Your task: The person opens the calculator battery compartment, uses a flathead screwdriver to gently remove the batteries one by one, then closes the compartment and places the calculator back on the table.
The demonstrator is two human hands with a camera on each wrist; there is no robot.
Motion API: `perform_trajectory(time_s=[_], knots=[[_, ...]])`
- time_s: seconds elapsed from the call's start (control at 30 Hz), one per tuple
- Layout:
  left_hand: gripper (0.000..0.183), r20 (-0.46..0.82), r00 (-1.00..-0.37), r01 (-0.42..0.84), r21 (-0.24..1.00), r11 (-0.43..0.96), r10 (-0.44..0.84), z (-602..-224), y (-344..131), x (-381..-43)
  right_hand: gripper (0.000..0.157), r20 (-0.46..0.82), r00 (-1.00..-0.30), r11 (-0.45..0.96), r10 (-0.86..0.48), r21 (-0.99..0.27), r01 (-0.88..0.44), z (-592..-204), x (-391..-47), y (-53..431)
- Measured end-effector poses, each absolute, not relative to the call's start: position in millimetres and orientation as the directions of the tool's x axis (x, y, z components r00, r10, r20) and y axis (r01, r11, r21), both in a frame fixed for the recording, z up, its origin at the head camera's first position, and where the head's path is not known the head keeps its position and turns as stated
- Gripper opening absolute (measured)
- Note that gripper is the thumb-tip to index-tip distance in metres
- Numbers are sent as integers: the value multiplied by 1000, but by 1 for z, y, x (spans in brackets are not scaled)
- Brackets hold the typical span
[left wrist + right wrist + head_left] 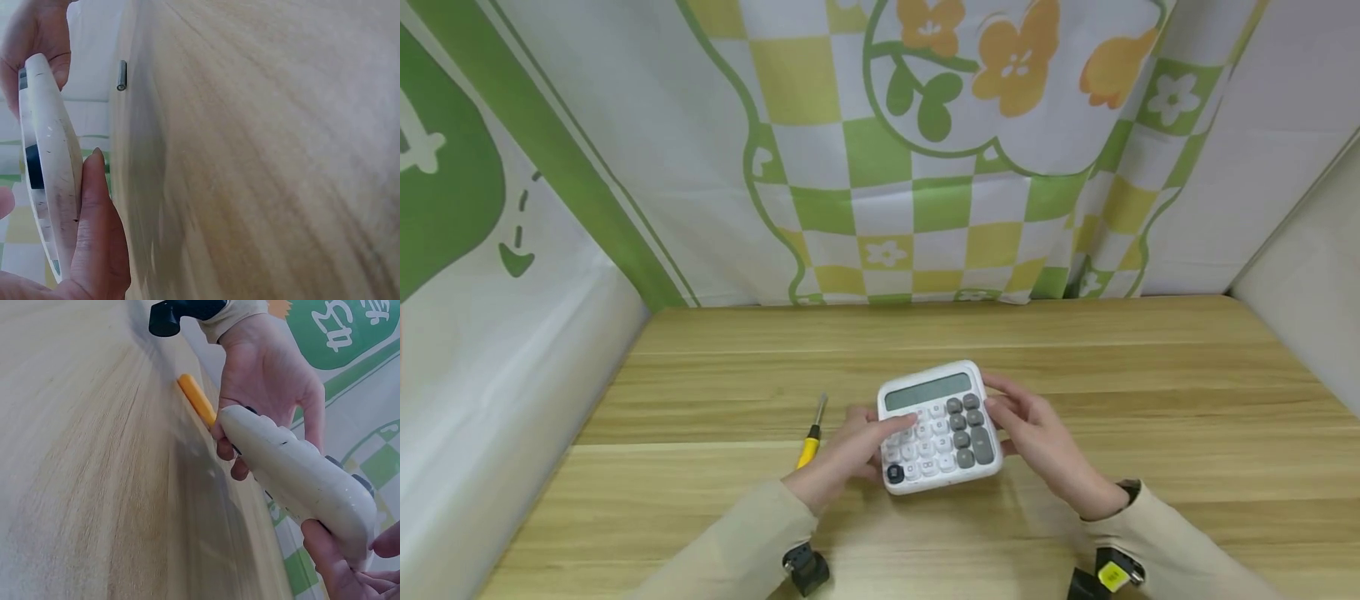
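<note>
A white calculator [942, 429] with grey and white keys is held tilted above the table, its display at the far end. My left hand [853, 446] grips its left side, thumb over the keys and fingers underneath. On the right edge, my right hand [1037, 429] holds it between thumb and fingers. In the left wrist view the calculator's side [56, 150] shows small dark marks, with left fingers [94, 219] against its back. The right wrist view shows its thick white edge [300, 475] between both hands.
A screwdriver [809, 446] with a yellow handle lies on the wooden table [700, 392] beside my left wrist. A small dark cylinder, like a battery [122, 76], is on the table in the left wrist view. A patterned curtain [880, 200] hangs behind the table.
</note>
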State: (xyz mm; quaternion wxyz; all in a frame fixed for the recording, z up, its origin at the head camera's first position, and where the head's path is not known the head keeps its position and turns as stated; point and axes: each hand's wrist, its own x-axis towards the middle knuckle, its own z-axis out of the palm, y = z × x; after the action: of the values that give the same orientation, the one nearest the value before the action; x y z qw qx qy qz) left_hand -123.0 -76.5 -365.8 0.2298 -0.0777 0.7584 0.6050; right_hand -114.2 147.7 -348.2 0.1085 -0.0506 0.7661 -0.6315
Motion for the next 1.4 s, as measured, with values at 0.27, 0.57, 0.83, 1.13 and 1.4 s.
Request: perform_trajectory(time_s=[0.27,0.57,0.83,1.13,1.4], knots=[[65,-429,-890,-376,883,281,156,-365,-78,-123,50,-109,-971,255,-212,-966,53,-354,-114,149],[61,-393,-899,-347,908,234,192,-367,-80,-124,62,-95,-962,277,-257,-961,21,-360,-116,151],[59,-355,-917,-305,919,251,183,-369,-82,-124,68,-104,-967,390,-231,-921,6,-363,-117,152],[56,-328,-920,-261,921,290,215,-373,-83,-126,67,-88,-972,471,-220,-882,-27,-369,-118,152],[55,-319,-920,-238,916,323,226,-374,-85,-127,66,-105,-971,482,-213,-876,-11,-373,-120,151]])
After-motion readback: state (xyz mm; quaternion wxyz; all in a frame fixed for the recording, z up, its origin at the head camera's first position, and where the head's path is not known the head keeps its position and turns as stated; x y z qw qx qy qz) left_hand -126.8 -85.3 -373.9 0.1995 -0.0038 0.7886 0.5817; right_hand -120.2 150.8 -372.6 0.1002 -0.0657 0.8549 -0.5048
